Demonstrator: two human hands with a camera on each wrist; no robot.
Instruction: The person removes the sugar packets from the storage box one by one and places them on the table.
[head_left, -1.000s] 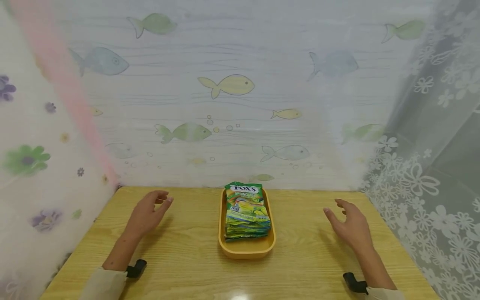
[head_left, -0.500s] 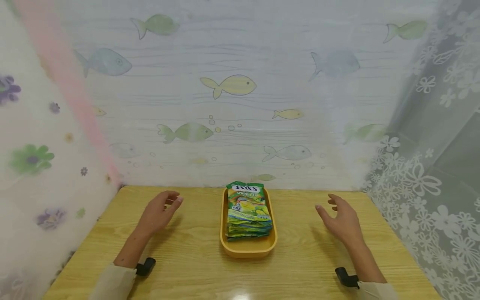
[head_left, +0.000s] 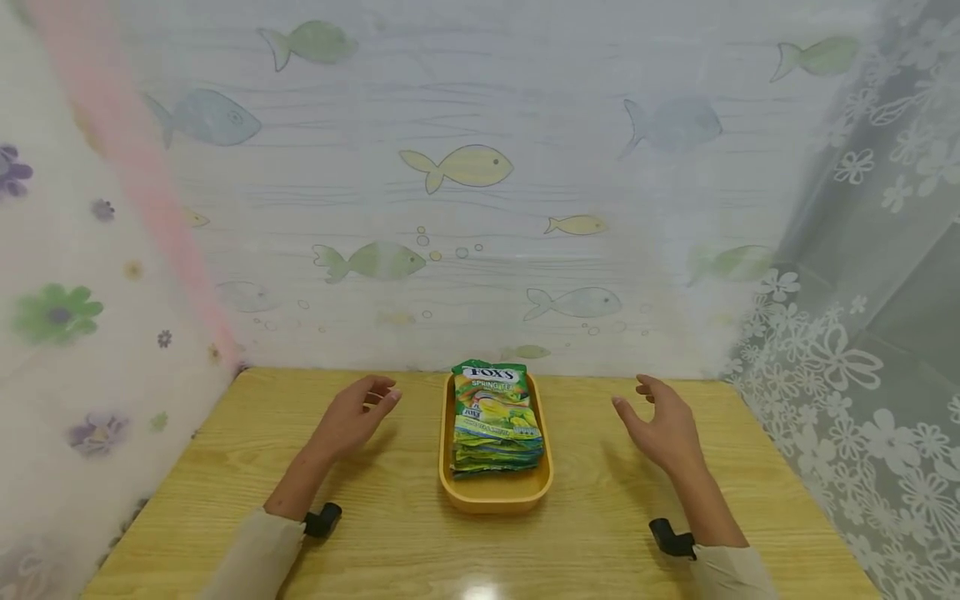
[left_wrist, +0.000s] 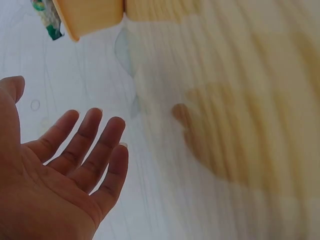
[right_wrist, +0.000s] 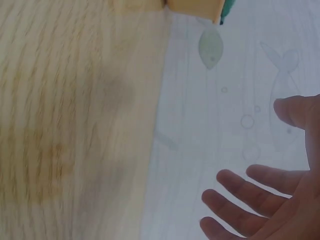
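In the head view a yellow tray (head_left: pixel 495 505) stands mid-table, with a stack of green and yellow FOX'S candy bags (head_left: pixel 495 417) lying in it. The top bag leans against the tray's far end. My left hand (head_left: pixel 354 421) hovers over the table to the left of the tray, fingers loosely bent and nothing in them. To the right of it is my right hand (head_left: pixel 660 425), likewise holding nothing, its thumb apart from the fingers. Both wrist views show relaxed, spread fingers, and a corner of the tray (left_wrist: pixel 92 17) at the top. Neither hand touches the tray.
The wooden table (head_left: pixel 480 554) runs back to a white curtain (head_left: pixel 480 275) printed with fish. A flower-printed curtain (head_left: pixel 90 350) hangs along the left side, and a sheer one with white flowers (head_left: pixel 847 367) along the right. Each wrist carries a black mount (head_left: pixel 324 521).
Both hands have moved inward toward the tray, the left going right and the right going left. The tray and its bags stay where they were.
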